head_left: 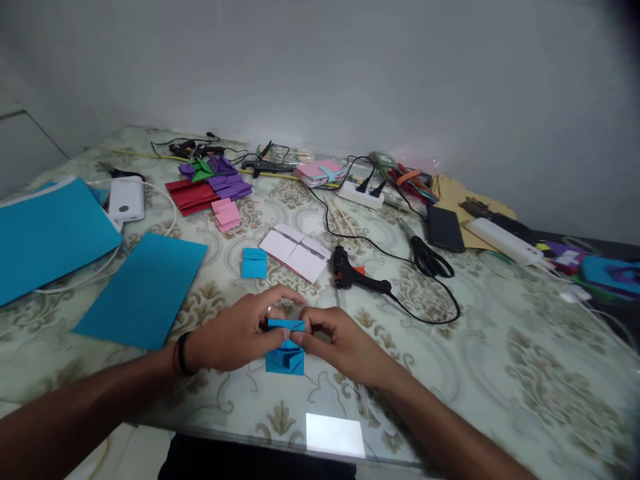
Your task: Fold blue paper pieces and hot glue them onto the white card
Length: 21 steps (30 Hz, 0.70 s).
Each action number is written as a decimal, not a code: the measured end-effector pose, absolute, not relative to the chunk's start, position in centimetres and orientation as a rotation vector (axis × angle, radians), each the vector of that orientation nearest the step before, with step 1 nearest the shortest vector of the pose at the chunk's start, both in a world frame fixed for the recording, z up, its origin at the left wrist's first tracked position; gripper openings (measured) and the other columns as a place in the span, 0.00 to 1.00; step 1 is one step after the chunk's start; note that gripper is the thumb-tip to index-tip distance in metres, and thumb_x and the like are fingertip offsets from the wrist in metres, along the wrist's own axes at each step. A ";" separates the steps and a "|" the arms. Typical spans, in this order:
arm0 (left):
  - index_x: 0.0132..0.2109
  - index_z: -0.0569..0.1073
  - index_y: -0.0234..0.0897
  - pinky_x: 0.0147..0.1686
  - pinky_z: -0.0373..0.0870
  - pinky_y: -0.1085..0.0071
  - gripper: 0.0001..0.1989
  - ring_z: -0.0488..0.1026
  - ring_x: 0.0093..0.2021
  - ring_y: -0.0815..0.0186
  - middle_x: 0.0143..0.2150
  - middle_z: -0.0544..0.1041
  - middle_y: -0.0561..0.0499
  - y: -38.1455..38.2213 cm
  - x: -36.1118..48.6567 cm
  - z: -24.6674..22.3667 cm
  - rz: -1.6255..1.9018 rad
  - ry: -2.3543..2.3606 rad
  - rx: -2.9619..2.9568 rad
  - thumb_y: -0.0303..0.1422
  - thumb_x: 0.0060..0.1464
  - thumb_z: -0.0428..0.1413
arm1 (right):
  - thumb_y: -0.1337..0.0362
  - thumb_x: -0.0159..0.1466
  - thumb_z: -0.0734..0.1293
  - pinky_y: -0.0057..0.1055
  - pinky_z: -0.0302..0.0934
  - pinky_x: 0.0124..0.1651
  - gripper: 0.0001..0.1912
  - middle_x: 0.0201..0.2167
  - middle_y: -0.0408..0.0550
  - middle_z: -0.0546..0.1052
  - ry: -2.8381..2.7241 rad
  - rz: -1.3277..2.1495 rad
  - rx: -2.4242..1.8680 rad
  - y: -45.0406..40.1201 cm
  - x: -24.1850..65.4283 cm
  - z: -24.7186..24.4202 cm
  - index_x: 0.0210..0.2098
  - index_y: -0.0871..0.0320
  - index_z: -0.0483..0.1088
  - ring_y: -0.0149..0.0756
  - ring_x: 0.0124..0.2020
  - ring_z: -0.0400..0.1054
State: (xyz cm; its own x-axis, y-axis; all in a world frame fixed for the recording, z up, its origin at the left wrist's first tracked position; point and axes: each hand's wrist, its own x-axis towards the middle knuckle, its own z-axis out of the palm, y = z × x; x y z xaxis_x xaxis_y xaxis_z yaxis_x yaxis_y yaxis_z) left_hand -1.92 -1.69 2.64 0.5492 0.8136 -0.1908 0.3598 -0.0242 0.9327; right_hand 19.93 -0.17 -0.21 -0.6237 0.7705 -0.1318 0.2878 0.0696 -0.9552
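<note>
Whitish-green tabletop (pixel 480 387) lies beneath the left hand (pixel 243 333) and right hand (pixel 345 345), whose fingers (pixel 274 341) pinch the folded blue paper (pixel 285 361) between them, on the near side. Even pressure from both thumbs (pixel 314 343) should keep its creases sharp.

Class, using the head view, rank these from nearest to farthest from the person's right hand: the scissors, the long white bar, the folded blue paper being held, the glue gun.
Order from the right hand:
1. Folded blue paper: held in it.
2. Glue gun: just beyond it.
3. Scissors: beyond the hand, to the right.
4. Long white bar: farther right.
</note>
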 end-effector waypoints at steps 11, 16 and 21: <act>0.62 0.66 0.44 0.34 0.70 0.71 0.23 0.76 0.36 0.64 0.44 0.82 0.51 -1.8 -1.8 2.5 0.478 0.943 1.575 0.30 0.61 0.54 | 0.49 0.73 0.61 0.30 0.51 0.30 0.25 0.21 0.41 0.69 -1.992 1.597 -0.964 -0.4 20.9 0.2 0.25 0.58 0.71 0.30 0.24 0.59; 0.62 0.66 0.44 0.31 0.68 0.73 0.22 0.75 0.35 0.65 0.40 0.79 0.52 -1.7 -1.8 2.5 0.481 0.999 1.599 0.32 0.61 0.55 | 0.48 0.74 0.60 0.30 0.52 0.30 0.27 0.21 0.41 0.69 -1.975 1.587 -0.959 -0.3 21.0 0.6 0.25 0.58 0.71 0.31 0.24 0.60; 0.60 0.66 0.41 0.30 0.67 0.74 0.20 0.70 0.31 0.68 0.33 0.73 0.55 -1.4 -1.6 2.6 0.516 1.035 1.513 0.34 0.62 0.56 | 0.47 0.75 0.58 0.29 0.53 0.31 0.28 0.21 0.41 0.69 -1.973 1.446 -0.987 -0.1 21.2 0.9 0.26 0.58 0.71 0.30 0.24 0.60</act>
State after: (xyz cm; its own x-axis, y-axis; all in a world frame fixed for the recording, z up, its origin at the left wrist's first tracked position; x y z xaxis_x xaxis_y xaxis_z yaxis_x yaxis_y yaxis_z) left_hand -1.55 -1.44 2.61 0.5107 0.8291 -0.2276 0.3167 0.0647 0.9463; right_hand 21.16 -0.06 0.86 -0.6130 0.7897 -0.0241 0.2606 0.1733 -0.9498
